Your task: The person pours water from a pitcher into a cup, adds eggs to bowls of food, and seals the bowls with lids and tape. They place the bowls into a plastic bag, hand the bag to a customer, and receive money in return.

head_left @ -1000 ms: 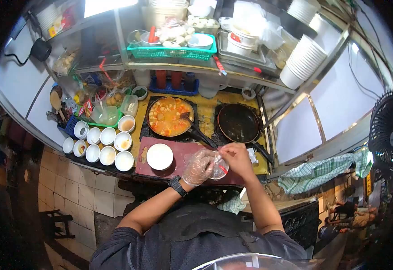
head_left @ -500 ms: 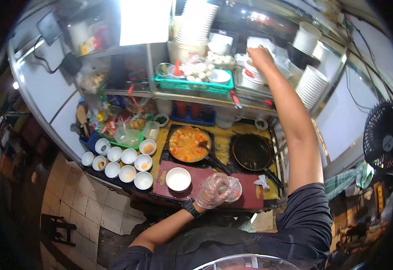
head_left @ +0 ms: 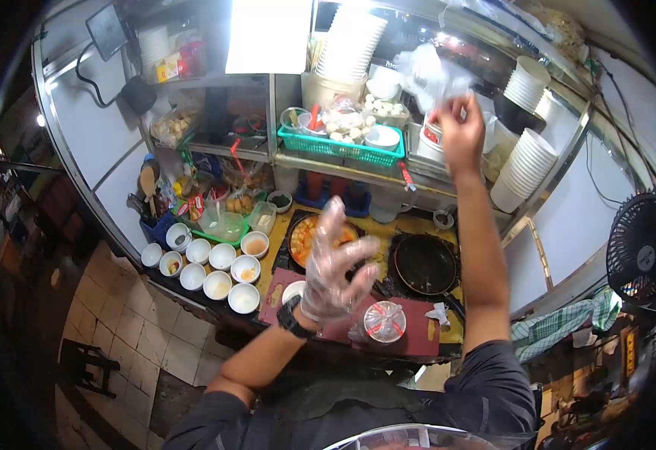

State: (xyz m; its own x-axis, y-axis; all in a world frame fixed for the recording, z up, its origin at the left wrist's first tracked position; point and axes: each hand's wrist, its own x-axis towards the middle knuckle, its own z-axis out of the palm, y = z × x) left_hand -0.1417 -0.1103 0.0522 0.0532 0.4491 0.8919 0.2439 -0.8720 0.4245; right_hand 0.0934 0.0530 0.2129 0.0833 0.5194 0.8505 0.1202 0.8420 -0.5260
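My left hand (head_left: 335, 270), in a clear plastic glove, is raised over the dark red cutting board (head_left: 418, 330) with its fingers spread and nothing in them. Beneath and right of it stands a white tub (head_left: 384, 322), its top covered with clear plastic bearing red marks. A white bowl (head_left: 292, 290) is partly hidden behind the glove. At the upper shelf, my bare right hand (head_left: 463, 135) is closed in a pinch on a thin, clear plastic bag (head_left: 424, 71), which is blurred. A white container with red print (head_left: 431, 146) stands just left of that hand.
A pan of orange stew (head_left: 303, 240) sits beside a dark frying pan (head_left: 424, 264). Several small white bowls (head_left: 217, 285) line the counter at left. On the shelf are a green basket (head_left: 343, 148) and stacked white tubs (head_left: 523, 169). A black fan (head_left: 645, 255) stands at right.
My left hand has let go of the covered tub, risen and spread its fingers. My right hand has drawn back from the shelf with clear plastic in it. The view has shifted slightly.
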